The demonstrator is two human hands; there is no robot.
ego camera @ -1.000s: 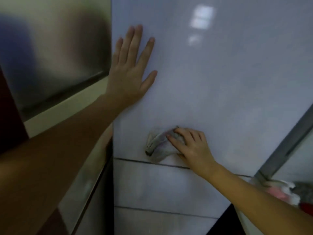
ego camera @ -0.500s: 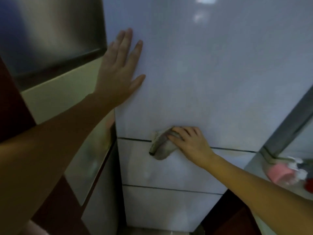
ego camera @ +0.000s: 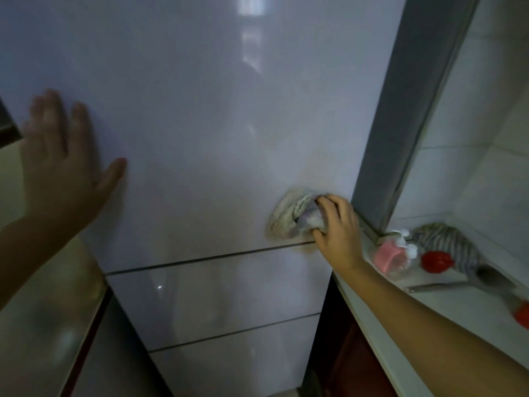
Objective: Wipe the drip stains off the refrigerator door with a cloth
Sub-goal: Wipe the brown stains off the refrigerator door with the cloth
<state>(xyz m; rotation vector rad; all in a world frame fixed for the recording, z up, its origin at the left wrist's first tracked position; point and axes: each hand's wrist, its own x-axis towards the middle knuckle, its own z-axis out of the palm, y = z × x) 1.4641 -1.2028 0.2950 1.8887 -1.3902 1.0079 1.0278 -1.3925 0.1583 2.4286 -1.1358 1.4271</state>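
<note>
The pale glossy refrigerator door (ego camera: 200, 124) fills most of the view. My right hand (ego camera: 337, 224) grips a bunched grey-white cloth (ego camera: 292, 217) and presses it against the door's lower right corner, just above the seam to the drawer below. My left hand (ego camera: 61, 161) lies flat with fingers spread on the door's left edge; it is blurred. A faint smear shows on the door above the cloth. No distinct drip stains can be made out.
Two drawer fronts (ego camera: 217, 299) sit below the door. A white counter (ego camera: 446, 310) on the right carries a pink cup (ego camera: 388, 255), a striped cloth (ego camera: 446, 245), a red object (ego camera: 436, 262) and a utensil. A grey frame post (ego camera: 406, 104) stands right of the door. Metallic surfaces lie at left.
My right hand has slid the cloth rightward along the bottom of the door to its right edge. The view has swung right, so my left hand now sits at the frame's left.
</note>
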